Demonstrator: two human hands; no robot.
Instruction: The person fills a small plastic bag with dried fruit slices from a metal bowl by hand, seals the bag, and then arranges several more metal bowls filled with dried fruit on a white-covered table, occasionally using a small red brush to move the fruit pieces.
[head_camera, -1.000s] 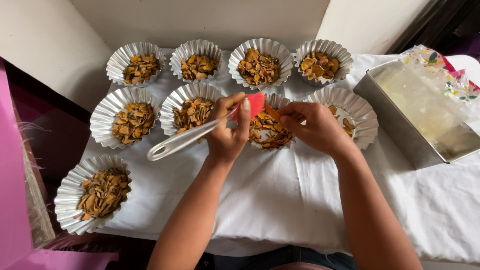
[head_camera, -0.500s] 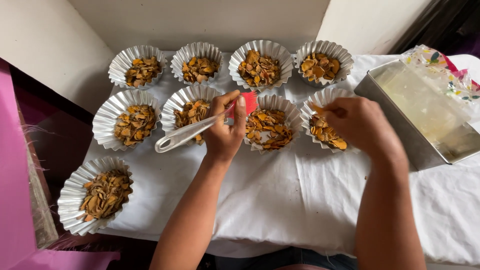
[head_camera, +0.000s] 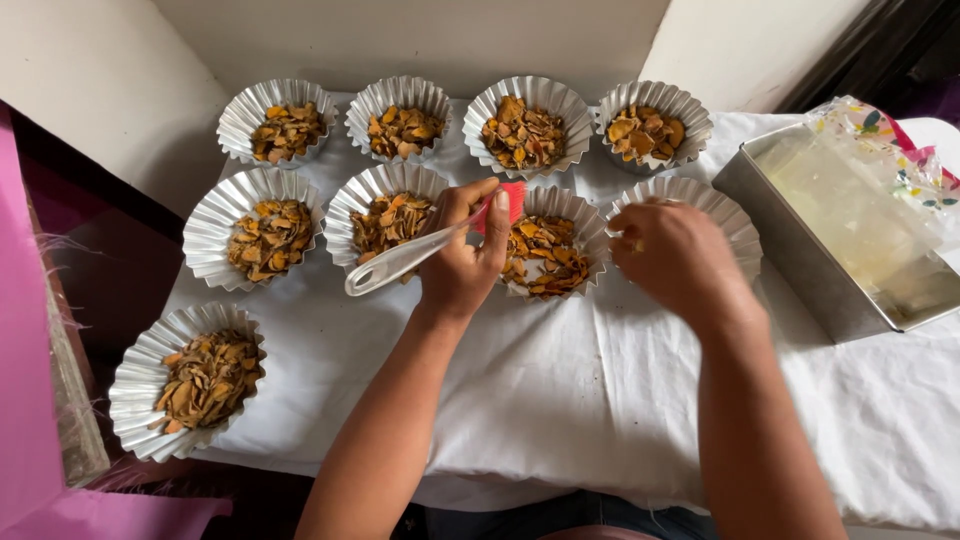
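Observation:
My left hand (head_camera: 462, 262) grips a spatula (head_camera: 400, 262) with a translucent white handle and a red blade (head_camera: 512, 203), held over the third fluted foil cup of the middle row (head_camera: 570, 215), which holds orange-brown dried slices. My right hand (head_camera: 680, 258) hovers, fingers curled, over the rightmost foil cup of the middle row (head_camera: 725, 212) and hides its contents. Whether those fingers pinch any slices is not visible.
Several more fluted foil cups of dried slices stand on the white cloth (head_camera: 560, 400): a back row (head_camera: 527, 125), two at middle left (head_camera: 258, 235), one at front left (head_camera: 190, 385). A rectangular metal tin (head_camera: 800, 235) with a plastic bag lies at the right. A pink surface (head_camera: 25, 400) borders the left.
My right hand has moved right, from the third middle-row cup to over the rightmost one. The left hand keeps the spatula at nearly the same spot.

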